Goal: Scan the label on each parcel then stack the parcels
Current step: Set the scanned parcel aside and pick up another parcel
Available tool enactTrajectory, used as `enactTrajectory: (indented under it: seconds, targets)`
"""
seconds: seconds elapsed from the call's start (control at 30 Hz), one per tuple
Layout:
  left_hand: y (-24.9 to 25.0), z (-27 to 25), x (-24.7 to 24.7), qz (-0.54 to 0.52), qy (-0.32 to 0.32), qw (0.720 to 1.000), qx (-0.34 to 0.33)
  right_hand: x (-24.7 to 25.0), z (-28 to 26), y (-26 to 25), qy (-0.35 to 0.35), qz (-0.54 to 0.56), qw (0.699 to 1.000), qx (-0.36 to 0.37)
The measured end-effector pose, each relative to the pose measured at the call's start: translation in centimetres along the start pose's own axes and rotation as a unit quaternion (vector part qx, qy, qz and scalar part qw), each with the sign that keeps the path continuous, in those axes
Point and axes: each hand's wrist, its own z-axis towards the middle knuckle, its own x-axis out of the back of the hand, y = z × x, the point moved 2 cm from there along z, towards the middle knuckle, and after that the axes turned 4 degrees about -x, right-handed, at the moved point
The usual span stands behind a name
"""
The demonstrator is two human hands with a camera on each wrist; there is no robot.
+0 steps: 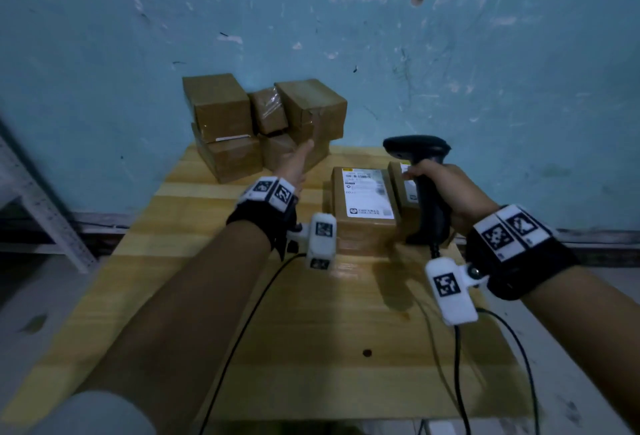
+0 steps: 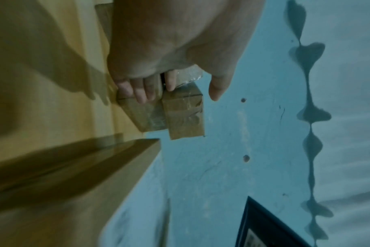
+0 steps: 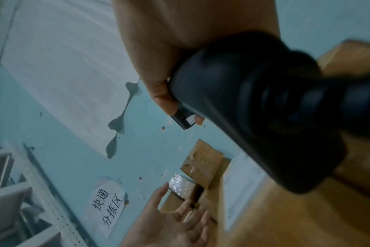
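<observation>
Wall: I see a scuffed blue wall (image 1: 450,54) behind everything, with a paper sign (image 3: 108,208) on it in my right wrist view.
Desk: a wooden desk (image 1: 311,348) carries all the parcels.
Unsorted parcels: a heap of brown taped parcels (image 1: 221,105) sits at the desk's far left edge, against the wall.
Labelled parcel: a parcel with its white label (image 1: 367,195) face up lies on top of a stack (image 1: 363,234) at centre right, just left of the scanner.
Scanner: a black handheld scanner (image 1: 419,154) stands upright, head pointing left.
Right grip: my right hand (image 1: 446,189) is wrapped round the scanner's handle.
Left grip: my left hand (image 1: 298,161) is spread wide, fingers straight, reaching at the heap and holding nothing.
</observation>
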Motion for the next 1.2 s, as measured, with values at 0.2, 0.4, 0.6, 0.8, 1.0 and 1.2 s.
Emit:
enactTrajectory:
  seconds: [0.2, 0.4, 0.6, 0.8, 1.0, 1.2]
  targets:
    - [3.7, 3.6, 0.9, -0.044, -0.008, 0.999, 0.023, -3.7, 4.2, -3.2, -0.083, 0.046, 0.994, -0.054]
    - [5.0, 5.3, 1.1, -0.042, 0.032, 0.998, 0.027, -5.4, 8.3, -6.1, -0.099, 0.089, 0.99, -0.052]
    - [6.5, 8.3, 0.8, 0.01, 0.022, 0.999, -0.043, -6.2, 12.2, -8.8, -0.076, 0.111, 0.991, -0.015]
    - [6.4, 9.4, 1.1, -0.016, 0.034, 0.999, -0.003, -8.5, 13.7, -8.7, -0.083, 0.133, 0.988, 0.009]
    - [6.5, 9.7, 0.8, -0.059, 0.024, 0.998, -0.023, -9.0, 14.4, -8.1, -0.095, 0.163, 0.982, -0.002]
    - [5.9, 11.8, -0.1, -0.079, -0.012, 0.996, -0.042, -8.6, 13.6, -7.4, -0.09, 0.187, 0.978, 0.001]
